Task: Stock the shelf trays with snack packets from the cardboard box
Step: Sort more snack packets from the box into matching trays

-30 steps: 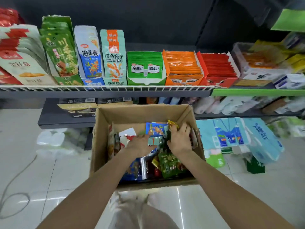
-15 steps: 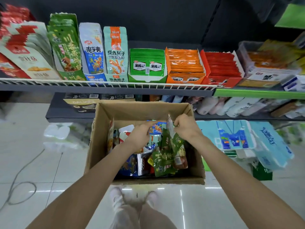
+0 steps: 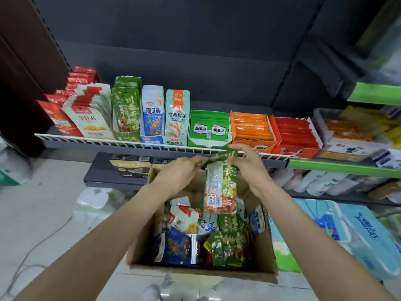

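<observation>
A green snack packet hangs above the open cardboard box, back side toward me with a barcode near its bottom. My left hand pinches its top left corner and my right hand grips its top right edge. Inside the box lie several mixed packets, green, blue, white and red. On the shelf behind, the matching green packets stand in a green tray, second row from the left.
A white wire rail fronts the shelf, which carries trays of red, white, blue, teal, green, orange and red packets. A lower shelf holds dark boxes. Blue tissue packs lie on the floor at right, a cable at left.
Both hands came up out of the box, lifting one green packet to just below the shelf rail. The view tilted up toward the shelf.
</observation>
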The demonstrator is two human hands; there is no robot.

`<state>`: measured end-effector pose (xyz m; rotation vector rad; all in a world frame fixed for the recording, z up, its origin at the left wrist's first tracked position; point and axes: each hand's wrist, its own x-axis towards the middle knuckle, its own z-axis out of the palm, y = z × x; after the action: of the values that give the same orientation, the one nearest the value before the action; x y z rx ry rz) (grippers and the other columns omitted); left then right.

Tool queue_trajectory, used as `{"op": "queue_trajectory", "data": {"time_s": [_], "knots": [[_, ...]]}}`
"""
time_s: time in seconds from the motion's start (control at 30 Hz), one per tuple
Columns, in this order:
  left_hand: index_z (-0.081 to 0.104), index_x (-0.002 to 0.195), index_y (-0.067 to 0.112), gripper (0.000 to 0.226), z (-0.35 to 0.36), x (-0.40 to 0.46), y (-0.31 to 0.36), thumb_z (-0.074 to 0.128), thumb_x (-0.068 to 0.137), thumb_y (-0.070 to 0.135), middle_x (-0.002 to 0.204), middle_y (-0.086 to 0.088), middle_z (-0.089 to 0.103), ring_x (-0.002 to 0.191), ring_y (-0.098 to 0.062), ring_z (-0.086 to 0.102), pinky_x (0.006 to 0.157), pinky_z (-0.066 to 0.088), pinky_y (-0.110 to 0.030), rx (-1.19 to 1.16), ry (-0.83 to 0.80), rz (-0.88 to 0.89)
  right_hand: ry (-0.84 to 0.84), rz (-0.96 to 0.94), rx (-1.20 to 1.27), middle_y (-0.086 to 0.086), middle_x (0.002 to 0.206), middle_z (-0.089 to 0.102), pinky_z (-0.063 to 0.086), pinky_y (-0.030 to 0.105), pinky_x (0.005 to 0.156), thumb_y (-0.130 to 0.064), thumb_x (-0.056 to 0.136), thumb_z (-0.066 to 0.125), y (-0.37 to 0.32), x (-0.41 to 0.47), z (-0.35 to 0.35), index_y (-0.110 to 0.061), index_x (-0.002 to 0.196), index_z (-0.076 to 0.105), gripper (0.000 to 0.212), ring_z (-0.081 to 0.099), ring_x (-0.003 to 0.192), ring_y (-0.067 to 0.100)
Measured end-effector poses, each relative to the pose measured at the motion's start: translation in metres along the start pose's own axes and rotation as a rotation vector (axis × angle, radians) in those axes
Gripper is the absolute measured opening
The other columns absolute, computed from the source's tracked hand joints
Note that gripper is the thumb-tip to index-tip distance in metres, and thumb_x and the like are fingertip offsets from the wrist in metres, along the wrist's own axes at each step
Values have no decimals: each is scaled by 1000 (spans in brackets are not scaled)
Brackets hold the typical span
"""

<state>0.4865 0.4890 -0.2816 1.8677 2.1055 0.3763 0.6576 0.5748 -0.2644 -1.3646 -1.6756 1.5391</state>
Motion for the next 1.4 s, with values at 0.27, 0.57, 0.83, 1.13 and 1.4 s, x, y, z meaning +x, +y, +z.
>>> {"op": "queue_trajectory", "data": {"time_s": [0.27,0.57,0.83,1.13,1.4], "knots": [[52,114,14,20,-48,-2,-39,52,96,23,104,-4,61,92,-17,55,73,41,-26,-841,190,-254,61,-109,19,4,129,55,50,35,87,-20,96,53,-50,5,36,-10,137,45,43,54,114,18],[51,128,23,34,-104,17,-66,32,102,35,118,7,56,109,-12,52,96,40,-28,-782,163,-140,197,-361,8,-2,82,63,56,46,78,-27,92,57,-124,31,138,-20,82,54,13,61,79,15],[55,120,24,33,-147,28,-131,53,92,41,118,-3,66,106,-22,64,86,52,-55,-1263,85,-149,175,-444,9,-4,110,57,46,30,94,-7,82,69,-151,74,196,-18,117,53,39,56,103,9],[57,120,14,27,-167,45,-214,56,94,17,112,-1,63,106,-18,60,92,49,-33,-846,191,-40,-44,-243,43,0,93,71,52,28,77,-24,91,61,-147,106,244,-16,94,67,10,66,86,13],[56,91,19,11,-187,71,-247,66,87,21,82,5,64,71,-2,60,57,45,-7,-602,441,-68,74,-268,118,2,94,72,54,32,80,-17,89,63,-141,136,279,-22,88,67,6,68,88,16]]}}
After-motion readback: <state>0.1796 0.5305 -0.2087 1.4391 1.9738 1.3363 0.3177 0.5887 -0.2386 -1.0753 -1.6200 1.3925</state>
